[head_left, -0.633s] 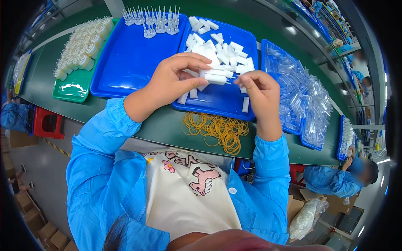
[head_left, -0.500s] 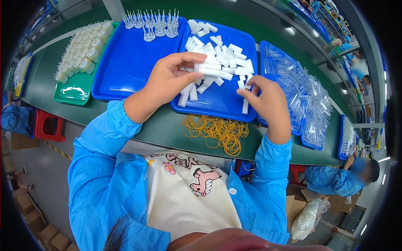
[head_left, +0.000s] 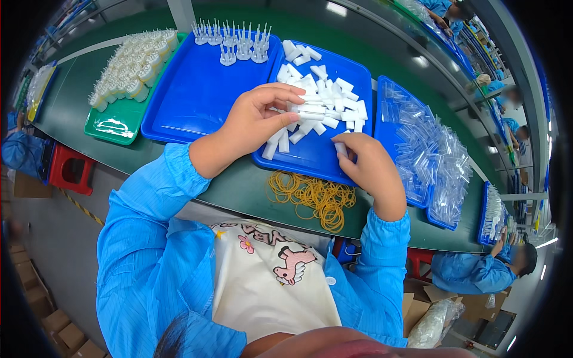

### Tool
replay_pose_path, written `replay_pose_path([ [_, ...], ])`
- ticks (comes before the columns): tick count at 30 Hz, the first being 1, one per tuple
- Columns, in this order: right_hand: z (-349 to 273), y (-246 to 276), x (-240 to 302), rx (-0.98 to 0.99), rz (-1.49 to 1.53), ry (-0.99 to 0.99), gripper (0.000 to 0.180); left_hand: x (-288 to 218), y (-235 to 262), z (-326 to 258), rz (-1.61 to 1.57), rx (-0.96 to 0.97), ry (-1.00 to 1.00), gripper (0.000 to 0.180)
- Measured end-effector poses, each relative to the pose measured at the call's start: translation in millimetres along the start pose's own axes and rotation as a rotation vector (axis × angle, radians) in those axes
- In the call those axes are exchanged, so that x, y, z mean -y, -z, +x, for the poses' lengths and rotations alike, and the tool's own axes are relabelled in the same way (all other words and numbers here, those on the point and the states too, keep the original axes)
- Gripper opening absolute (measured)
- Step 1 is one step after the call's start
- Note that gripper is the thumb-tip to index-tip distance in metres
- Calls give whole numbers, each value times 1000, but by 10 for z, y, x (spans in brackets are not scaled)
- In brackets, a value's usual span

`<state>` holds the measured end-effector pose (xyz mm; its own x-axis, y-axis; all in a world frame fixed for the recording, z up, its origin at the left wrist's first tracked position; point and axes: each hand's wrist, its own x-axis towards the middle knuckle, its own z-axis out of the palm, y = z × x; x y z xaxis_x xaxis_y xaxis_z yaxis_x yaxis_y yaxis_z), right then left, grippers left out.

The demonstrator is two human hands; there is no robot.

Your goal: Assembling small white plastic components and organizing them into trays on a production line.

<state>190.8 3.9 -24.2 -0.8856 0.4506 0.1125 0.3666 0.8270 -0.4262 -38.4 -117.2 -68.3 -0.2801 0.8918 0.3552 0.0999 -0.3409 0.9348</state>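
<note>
My left hand (head_left: 253, 119) is closed round a pronged plastic piece (head_left: 307, 112), its prongs pointing right with white sleeves on some of them. Its base is mostly hidden by my fingers. To the right and a little nearer, my right hand (head_left: 371, 165) pinches a small white block (head_left: 340, 147), mostly covered by the fingertips. Both hands are over a blue tray (head_left: 322, 164) strewn with many short white blocks (head_left: 339, 89).
Upright pronged pieces (head_left: 243, 48) stand in a second blue tray (head_left: 197, 101). Finished-looking white clusters (head_left: 134, 68) fill a green tray (head_left: 113, 128). Yellow rubber bands (head_left: 313, 200) lie near me. Clear tubes (head_left: 427, 137) heap up at right; a co-worker (head_left: 477, 268) sits beyond.
My right hand has drawn nearer to me and left, with a white block now pinched in it. The left hand keeps its hold. The whole view has shifted slightly.
</note>
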Motion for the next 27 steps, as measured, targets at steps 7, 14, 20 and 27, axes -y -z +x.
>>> replay_pose_path([
  [7,136,-42,-222,-256,1045,-132,15,18,-6,-17,-17,-6,25,35],
  [14,194,-189,-391,-377,1138,-125,11,6,-3,1,0,17,33,32],
  [20,188,-262,-339,-332,1170,-193,13,17,7,-1,23,14,80,31],
  [27,184,-301,-383,-442,1205,-184,23,4,0,-10,33,11,82,37],
])
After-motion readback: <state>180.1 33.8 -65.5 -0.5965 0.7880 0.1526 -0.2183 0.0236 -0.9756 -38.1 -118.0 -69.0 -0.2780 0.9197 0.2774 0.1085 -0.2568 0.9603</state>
